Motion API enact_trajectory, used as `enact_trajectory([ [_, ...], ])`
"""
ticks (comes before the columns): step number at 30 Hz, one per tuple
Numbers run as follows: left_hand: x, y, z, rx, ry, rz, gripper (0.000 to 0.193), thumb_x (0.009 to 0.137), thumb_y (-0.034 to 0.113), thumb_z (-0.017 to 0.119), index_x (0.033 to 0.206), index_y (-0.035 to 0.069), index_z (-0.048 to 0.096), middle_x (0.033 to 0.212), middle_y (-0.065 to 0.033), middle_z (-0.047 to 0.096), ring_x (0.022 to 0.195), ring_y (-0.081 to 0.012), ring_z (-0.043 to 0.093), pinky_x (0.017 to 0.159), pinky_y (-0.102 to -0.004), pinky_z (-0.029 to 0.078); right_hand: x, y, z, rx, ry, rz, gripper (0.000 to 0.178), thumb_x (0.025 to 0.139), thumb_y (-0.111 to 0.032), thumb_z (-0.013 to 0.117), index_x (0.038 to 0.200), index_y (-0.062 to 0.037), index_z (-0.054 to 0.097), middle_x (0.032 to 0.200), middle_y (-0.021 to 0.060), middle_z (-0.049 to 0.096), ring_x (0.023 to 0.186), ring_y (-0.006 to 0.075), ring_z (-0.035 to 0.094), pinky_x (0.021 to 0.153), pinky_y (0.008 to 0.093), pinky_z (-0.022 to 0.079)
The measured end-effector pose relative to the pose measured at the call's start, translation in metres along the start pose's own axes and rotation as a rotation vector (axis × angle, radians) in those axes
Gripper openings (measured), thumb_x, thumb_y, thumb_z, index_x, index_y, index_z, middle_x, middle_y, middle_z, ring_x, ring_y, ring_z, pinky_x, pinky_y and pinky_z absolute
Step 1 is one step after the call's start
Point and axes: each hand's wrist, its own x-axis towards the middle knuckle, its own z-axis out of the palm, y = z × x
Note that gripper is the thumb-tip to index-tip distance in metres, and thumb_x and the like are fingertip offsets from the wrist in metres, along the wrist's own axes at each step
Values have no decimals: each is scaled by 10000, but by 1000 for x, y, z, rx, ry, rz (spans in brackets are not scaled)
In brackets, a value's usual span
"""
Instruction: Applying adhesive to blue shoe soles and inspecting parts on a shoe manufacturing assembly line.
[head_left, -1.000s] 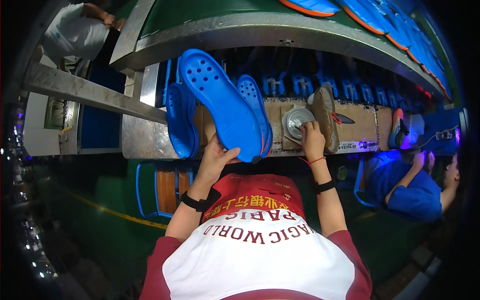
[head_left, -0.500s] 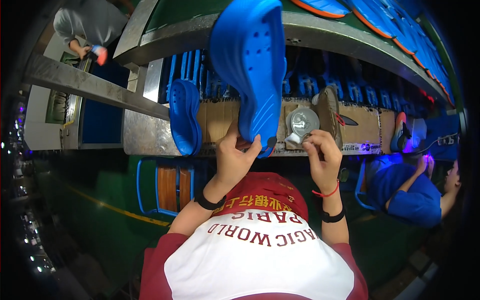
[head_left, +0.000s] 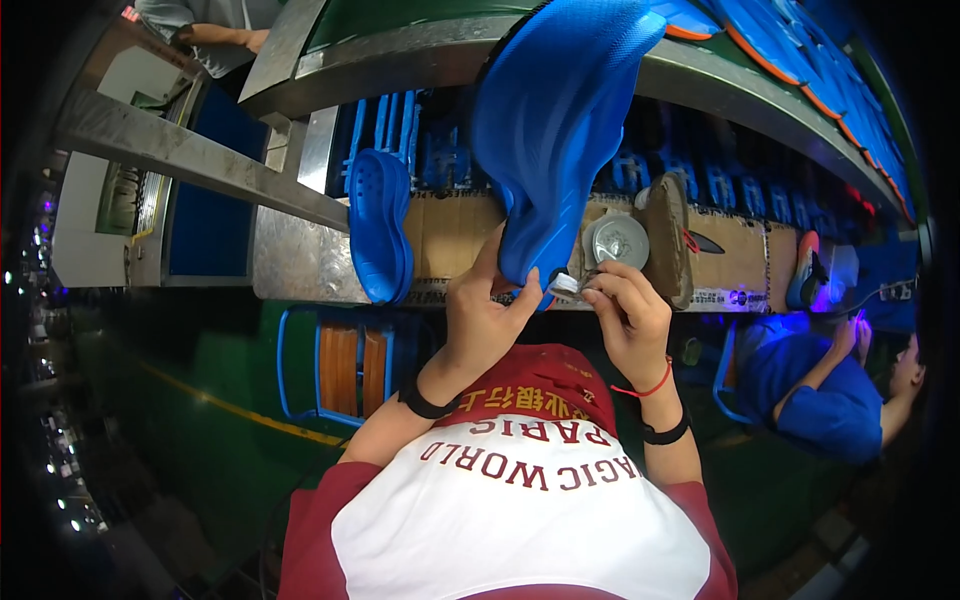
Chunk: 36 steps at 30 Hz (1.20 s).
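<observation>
Left hand [head_left: 487, 312] clamped on the blue shoe sole [head_left: 562, 150], right hand [head_left: 632, 315] pinching a white-tipped applicator [head_left: 565, 284] beside that grip — best brace the held end, dab lightly

The held sole [head_left: 565, 150] is flanked on the left by another sole [head_left: 379, 230] laid on the bench [head_left: 300, 262] and on the right by a bowl [head_left: 617, 242] set on cardboard [head_left: 742, 250], with a co-worker [head_left: 825, 385] seated farther right and a chair [head_left: 340, 370] placed before the bench, left of the left hand [head_left: 482, 325].
</observation>
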Motion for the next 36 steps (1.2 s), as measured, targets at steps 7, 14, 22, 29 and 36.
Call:
enact_trajectory([
  [7, 0, -1, -2, -2, 5, -9, 545, 827, 2, 665, 1335, -52, 475, 901, -180, 698, 794, -214, 721, 712, -304, 580, 2, 2, 4, -78, 27, -36, 116, 816, 52, 679, 916, 19, 632, 947, 135, 652, 656, 189, 626, 578, 265, 489],
  [14, 1, 1, -3, -19, -7, -40, 546, 828, 0, 660, 1339, -44, 474, 905, -171, 702, 804, -211, 722, 731, -305, 577, 4, 3, 3, -147, 52, -59, 124, 819, 56, 671, 931, 19, 631, 948, 143, 648, 667, 220, 639, 578, 286, 498],
  [22, 1, 0, -1, -40, -55, -86, 561, 826, -5, 660, 1352, -29, 464, 921, -162, 702, 829, -198, 717, 735, -295, 573, 3, 3, -4, -195, 96, -38, 127, 809, 21, 701, 918, 3, 638, 949, 143, 650, 681, 272, 658, 588, 312, 522],
  [29, 68, 11, -11, -254, -161, -153, 584, 830, -29, 650, 1300, -27, 304, 977, -141, 653, 859, -189, 682, 743, -290, 573, 6, 9, -28, -152, 290, 35, 96, 822, 54, 679, 906, 29, 640, 957, 159, 651, 673, 201, 614, 563, 267, 483],
  [36, 190, 18, -33, -560, -271, -384, 311, 890, 132, 569, 1132, -40, 475, 897, -127, 635, 618, -205, 675, 463, -246, 547, -5, 15, -31, -129, 324, 76, 79, 833, 38, 677, 901, 24, 640, 952, 158, 650, 643, 180, 587, 536, 254, 454],
])
